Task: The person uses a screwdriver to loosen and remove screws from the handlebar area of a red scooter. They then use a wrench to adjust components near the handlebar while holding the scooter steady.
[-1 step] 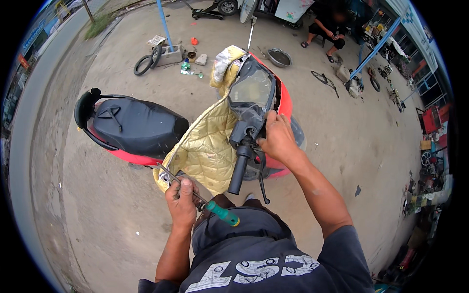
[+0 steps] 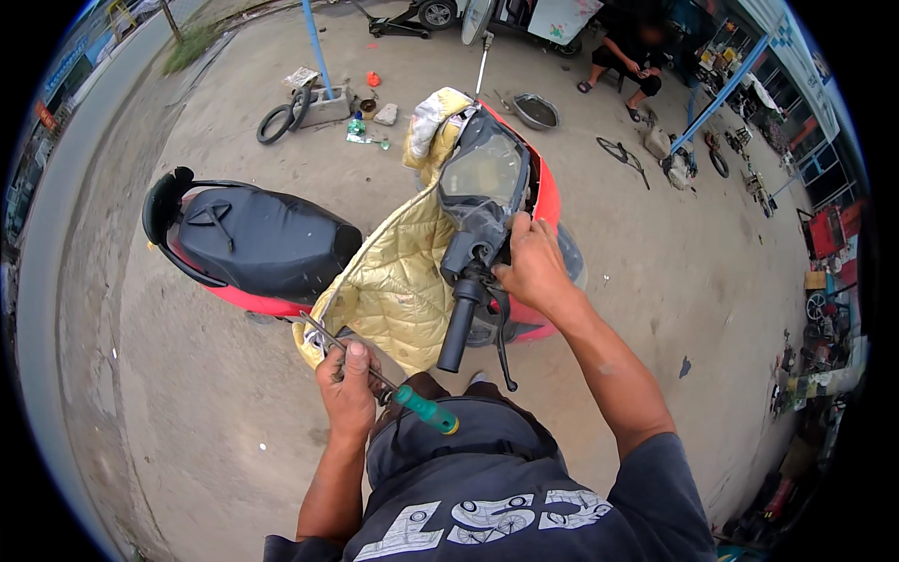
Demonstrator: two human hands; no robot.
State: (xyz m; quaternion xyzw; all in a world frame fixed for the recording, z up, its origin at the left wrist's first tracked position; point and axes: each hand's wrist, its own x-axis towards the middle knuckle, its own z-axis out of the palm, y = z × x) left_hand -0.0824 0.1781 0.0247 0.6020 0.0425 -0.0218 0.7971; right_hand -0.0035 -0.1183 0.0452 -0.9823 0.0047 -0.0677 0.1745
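Note:
My left hand (image 2: 348, 386) is closed around the metal shaft of a screwdriver (image 2: 428, 408), whose green handle points toward my waist. The tip rises past my thumb, in front of a quilted yellow apron (image 2: 398, 290) draped over a red scooter (image 2: 547, 192). Up at the handlebar, my right hand (image 2: 536, 267) is closed on the edge of the handlebar cover (image 2: 518, 225), beside the dashboard (image 2: 483, 178). Its fingertips are partly hidden behind that edge. Just below stick out the black grip (image 2: 456, 332) and the brake lever (image 2: 507, 356).
Left of me is the scooter's black seat (image 2: 267, 239). Beyond the scooter lie a metal basin (image 2: 536, 110), loose tyres (image 2: 274, 125) by a concrete block, and a bicycle-like frame part (image 2: 623, 159). Another person (image 2: 637, 56) sits at the back right. Parts and tools line the right side.

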